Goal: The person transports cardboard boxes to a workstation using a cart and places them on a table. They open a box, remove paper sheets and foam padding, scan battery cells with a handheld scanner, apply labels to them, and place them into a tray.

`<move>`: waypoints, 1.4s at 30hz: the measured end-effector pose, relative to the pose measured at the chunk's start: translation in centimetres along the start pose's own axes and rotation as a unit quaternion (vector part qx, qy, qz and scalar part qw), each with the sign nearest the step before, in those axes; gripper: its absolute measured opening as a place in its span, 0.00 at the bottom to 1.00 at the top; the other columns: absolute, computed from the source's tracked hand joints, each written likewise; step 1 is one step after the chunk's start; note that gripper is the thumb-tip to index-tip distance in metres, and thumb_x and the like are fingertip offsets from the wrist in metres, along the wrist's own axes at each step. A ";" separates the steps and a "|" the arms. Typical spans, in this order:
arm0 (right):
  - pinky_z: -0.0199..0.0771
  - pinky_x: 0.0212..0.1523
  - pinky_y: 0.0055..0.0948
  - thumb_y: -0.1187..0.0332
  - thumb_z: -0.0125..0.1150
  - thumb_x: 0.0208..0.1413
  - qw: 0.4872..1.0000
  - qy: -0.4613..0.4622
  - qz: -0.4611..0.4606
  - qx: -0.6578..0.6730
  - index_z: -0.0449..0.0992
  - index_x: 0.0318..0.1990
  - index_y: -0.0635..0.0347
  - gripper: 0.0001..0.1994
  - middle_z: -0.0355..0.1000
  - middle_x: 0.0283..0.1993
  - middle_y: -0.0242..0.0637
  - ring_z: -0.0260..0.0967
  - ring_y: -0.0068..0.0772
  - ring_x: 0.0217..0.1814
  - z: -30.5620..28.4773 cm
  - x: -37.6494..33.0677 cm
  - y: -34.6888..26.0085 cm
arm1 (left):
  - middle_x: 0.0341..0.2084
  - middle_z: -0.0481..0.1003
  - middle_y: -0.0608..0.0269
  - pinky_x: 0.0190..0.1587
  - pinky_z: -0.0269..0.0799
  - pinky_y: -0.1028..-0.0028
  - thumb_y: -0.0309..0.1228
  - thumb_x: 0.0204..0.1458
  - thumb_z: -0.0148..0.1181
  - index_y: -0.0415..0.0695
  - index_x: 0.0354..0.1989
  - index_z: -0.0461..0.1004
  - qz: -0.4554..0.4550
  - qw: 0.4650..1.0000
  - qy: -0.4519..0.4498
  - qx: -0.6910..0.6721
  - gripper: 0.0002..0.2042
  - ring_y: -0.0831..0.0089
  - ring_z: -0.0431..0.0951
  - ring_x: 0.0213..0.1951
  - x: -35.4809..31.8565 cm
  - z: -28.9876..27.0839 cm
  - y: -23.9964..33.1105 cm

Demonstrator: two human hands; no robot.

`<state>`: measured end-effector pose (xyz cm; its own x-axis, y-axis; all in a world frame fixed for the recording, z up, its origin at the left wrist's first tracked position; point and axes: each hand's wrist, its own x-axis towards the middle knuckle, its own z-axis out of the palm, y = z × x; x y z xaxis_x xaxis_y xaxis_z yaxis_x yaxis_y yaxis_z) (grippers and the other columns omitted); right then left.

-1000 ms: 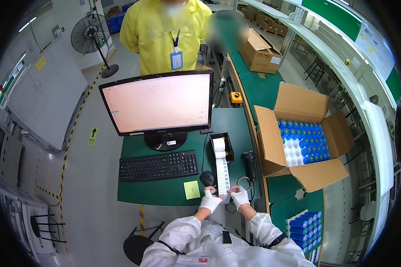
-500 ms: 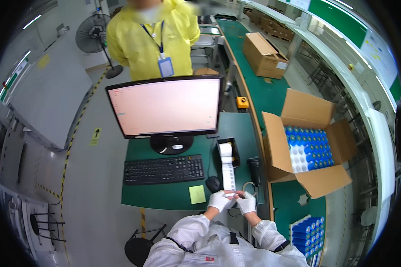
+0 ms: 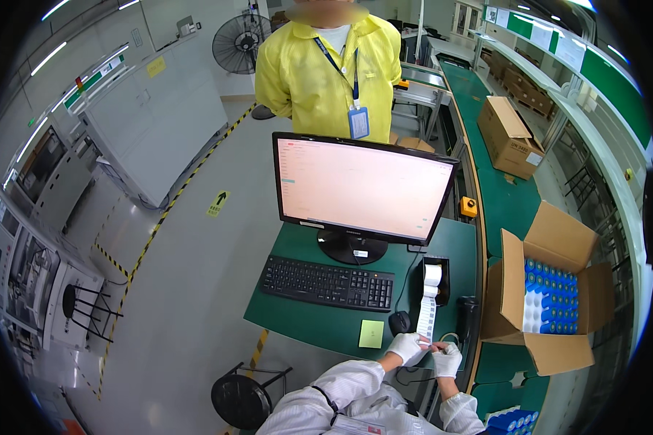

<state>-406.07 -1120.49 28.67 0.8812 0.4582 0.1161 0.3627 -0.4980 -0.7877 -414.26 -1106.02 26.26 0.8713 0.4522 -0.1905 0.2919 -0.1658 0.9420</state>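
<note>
My left hand [image 3: 406,349], in a white glove with bare fingertips, pinches the near end of a white label strip [image 3: 427,319]. The strip runs from a label roll [image 3: 432,275] in a black holder [image 3: 444,284]. My right hand [image 3: 448,360], gloved the same way, has its fingers closed at the same end of the strip, close to the left fingertips. What exactly sits between the right fingers is too small to make out. A black mouse [image 3: 400,322] lies just left of the strip, and a black handheld scanner [image 3: 468,317] stands to its right.
A monitor [image 3: 363,190], a keyboard [image 3: 326,283] and a yellow-green notepad [image 3: 371,334] are on the green desk. To the right, an open carton [image 3: 502,304] holds blue cylinders; more blue cylinders [image 3: 511,422] stand nearer. A person in yellow [image 3: 326,80] stands behind the monitor. A black stool [image 3: 241,401] is lower left.
My view has swung left, so the desk and carton sit farther right in the picture. Both hands stay at the strip's near end, with the right fingers slightly shifted.
</note>
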 end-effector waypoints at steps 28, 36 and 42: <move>0.63 0.35 0.41 0.70 0.67 0.36 0.902 -0.076 -0.281 -0.319 0.72 0.26 0.51 0.09 0.67 0.29 0.34 0.65 0.43 0.35 -7.6 -4.8 -7.2 | 0.39 0.77 0.56 0.43 0.74 0.61 0.36 0.52 0.59 0.49 0.48 0.74 0.150 0.974 0.041 0.164 0.15 0.55 0.76 0.41 -7.9 -2.1 8.5; 0.63 0.35 0.39 0.67 0.65 0.37 0.929 -0.027 -0.212 -0.301 0.74 0.27 0.51 0.07 0.66 0.29 0.33 0.64 0.40 0.35 -12.8 -5.9 -9.5 | 0.30 0.79 0.51 0.35 0.77 0.66 0.27 0.50 0.60 0.46 0.40 0.80 0.246 0.965 0.009 0.089 0.09 0.55 0.81 0.32 -8.2 1.5 11.1; 0.61 0.33 0.37 0.66 0.64 0.39 0.935 0.044 -0.120 -0.330 0.74 0.25 0.50 0.05 0.64 0.25 0.32 0.63 0.37 0.32 -16.4 -8.6 -6.0 | 0.29 0.80 0.57 0.36 0.73 0.75 0.30 0.55 0.57 0.42 0.43 0.79 0.168 0.973 -0.157 0.037 0.10 0.71 0.80 0.32 -7.8 6.1 13.8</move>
<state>-410.89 -1133.51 42.30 0.7612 0.5673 0.3142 0.6360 -0.7478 -0.1906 -414.63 -1117.19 39.11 0.9965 0.0741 0.0387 -0.0125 -0.3263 0.9452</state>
